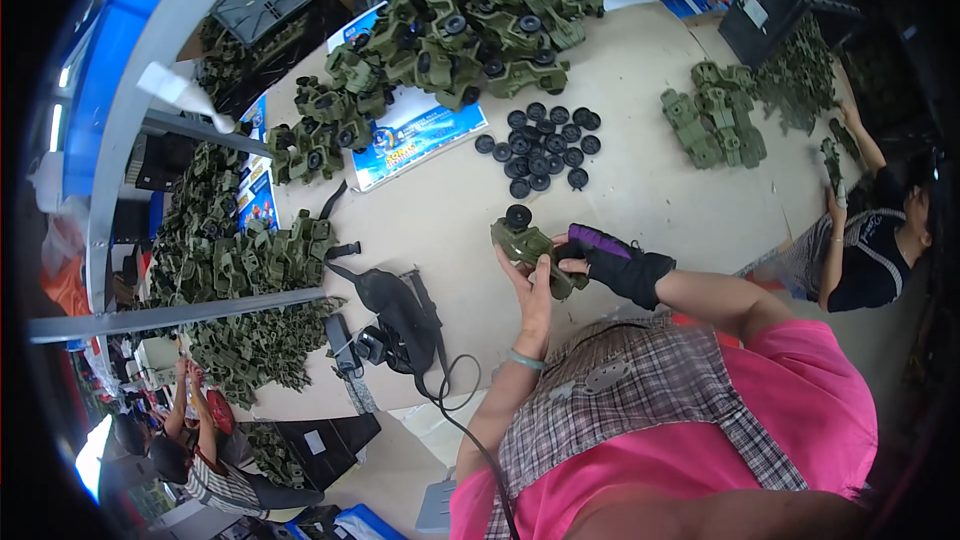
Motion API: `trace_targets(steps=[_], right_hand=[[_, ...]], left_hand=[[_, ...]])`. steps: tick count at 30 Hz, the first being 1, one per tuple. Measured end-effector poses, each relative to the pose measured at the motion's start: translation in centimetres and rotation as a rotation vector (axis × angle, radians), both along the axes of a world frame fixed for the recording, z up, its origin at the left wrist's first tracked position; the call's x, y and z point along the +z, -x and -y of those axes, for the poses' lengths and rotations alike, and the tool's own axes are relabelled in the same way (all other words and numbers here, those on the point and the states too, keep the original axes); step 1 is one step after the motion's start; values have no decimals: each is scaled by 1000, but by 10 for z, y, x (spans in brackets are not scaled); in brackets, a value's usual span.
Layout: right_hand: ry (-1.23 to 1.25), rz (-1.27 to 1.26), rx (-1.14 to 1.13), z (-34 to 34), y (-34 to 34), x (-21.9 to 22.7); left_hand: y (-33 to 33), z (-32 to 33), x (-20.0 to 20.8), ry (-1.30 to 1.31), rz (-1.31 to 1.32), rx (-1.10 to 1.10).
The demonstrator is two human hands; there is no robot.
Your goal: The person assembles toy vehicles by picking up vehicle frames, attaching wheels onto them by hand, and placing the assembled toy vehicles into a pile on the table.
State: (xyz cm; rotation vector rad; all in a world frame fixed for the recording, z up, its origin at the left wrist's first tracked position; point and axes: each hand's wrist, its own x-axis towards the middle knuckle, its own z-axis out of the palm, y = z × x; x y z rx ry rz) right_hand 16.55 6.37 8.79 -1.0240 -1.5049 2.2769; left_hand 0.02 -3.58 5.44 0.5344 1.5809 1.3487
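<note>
A dark green plastic toy vehicle point(522, 241) is held just above the table, with a black wheel point(518, 216) at its far end. My left hand point(533, 302) grips its near left side, thumb up along the body. From the right, my right hand point(622, 266), in a black and purple fingerless glove, has its bare fingertips closed on the near end; part of those fingers is hidden. Beyond the vehicle lies a loose group of black toy wheels point(540, 145).
A big heap of green toy vehicles point(470, 30) covers the far table. Several green bodies point(715, 115) stand far right, near a black crate point(785, 5) and a person point(870, 240) holding a part. At left are a black strapped device point(395, 315) with a cable and more green parts point(245, 340).
</note>
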Motion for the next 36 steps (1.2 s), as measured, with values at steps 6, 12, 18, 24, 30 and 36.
trace_targets(steps=[6, 12, 18, 24, 30, 36], right_hand=[[-270, -144, -156, -94, 35, 37], [-404, -357, -432, -257, 65, 94], [-713, -92, -637, -364, 18, 118], [-789, 50, -695, -365, -54, 49], [-842, 346, -770, -277, -208, -14], [-1130, 977, -406, -205, -274, -13]], left_hand=[[20, 4, 46, -175, -223, 42], [39, 61, 2, -34, -232, 103], [30, 99, -21, 120, -274, 83], [14, 85, -27, 119, -316, -40], [9, 50, -38, 107, -328, -161], [-9, 32, -51, 80, -368, -338]])
